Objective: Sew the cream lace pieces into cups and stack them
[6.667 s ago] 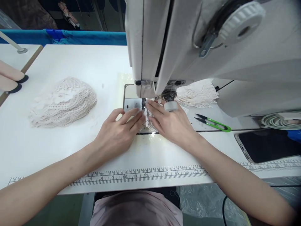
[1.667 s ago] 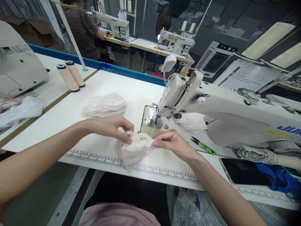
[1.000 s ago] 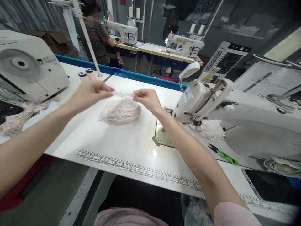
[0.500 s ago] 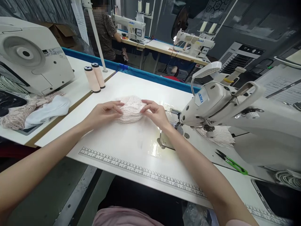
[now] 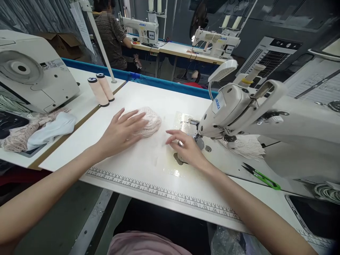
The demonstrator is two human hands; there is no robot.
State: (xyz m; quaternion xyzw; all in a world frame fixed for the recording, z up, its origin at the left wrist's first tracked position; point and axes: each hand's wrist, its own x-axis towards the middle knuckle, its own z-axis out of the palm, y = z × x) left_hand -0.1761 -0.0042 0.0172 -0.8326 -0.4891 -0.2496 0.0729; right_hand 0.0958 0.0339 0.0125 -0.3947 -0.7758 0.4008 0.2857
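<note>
A pale pink piece of knitted lace fabric (image 5: 152, 122) lies bunched on the white sewing table (image 5: 138, 159). My left hand (image 5: 123, 131) rests over its left side with fingers spread, covering part of it. To the right, my right hand (image 5: 184, 145) hovers apart from the fabric, fingers loosely bent and holding nothing visible. Just beyond that hand stands a white sewing machine (image 5: 236, 109), its needle area close to my fingers. More pale lace fabric (image 5: 248, 146) lies behind the machine head.
Green thread snips (image 5: 265, 180) and a phone (image 5: 313, 219) lie at the right. Two peach thread cones (image 5: 98, 92) stand at the left, near another machine (image 5: 34, 71) with lace and white cloth (image 5: 53, 131). A ruler strip (image 5: 159, 194) runs along the front edge. A person (image 5: 111, 39) sits beyond.
Both hands held the lace fabric's edges before. My right hand has let go and drawn back right and down; my left hand has opened flat over the fabric. The view has shifted slightly.
</note>
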